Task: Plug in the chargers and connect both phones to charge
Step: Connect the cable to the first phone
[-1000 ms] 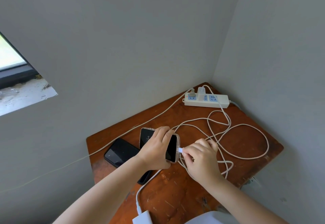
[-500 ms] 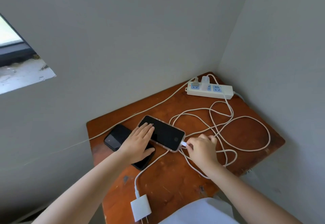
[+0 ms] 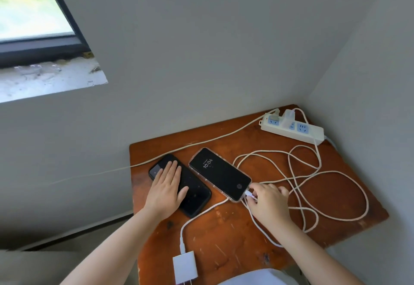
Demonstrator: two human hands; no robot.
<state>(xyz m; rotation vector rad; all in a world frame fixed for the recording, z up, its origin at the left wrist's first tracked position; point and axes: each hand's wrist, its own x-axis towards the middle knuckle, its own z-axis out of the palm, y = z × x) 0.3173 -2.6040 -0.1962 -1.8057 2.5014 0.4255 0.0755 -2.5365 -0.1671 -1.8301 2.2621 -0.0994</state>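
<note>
- Right hand fingers pinch the cable plug at the lit phone on the desk; push straight in.
- Left hand lies flat, fingers spread, on the dark phone; its charger is unplugged.

One camera, worn on our head, looking forward and down into a room corner.

We see from above and a little behind our own arms, which reach in from the bottom edge. The wooden table sits low and right of middle, close enough that we can read the clock on the lit phone. Two grey walls meet just behind the table and fill the top of the view. A window shows at the top left. The wide lens bends straight lines near the edges.
</note>
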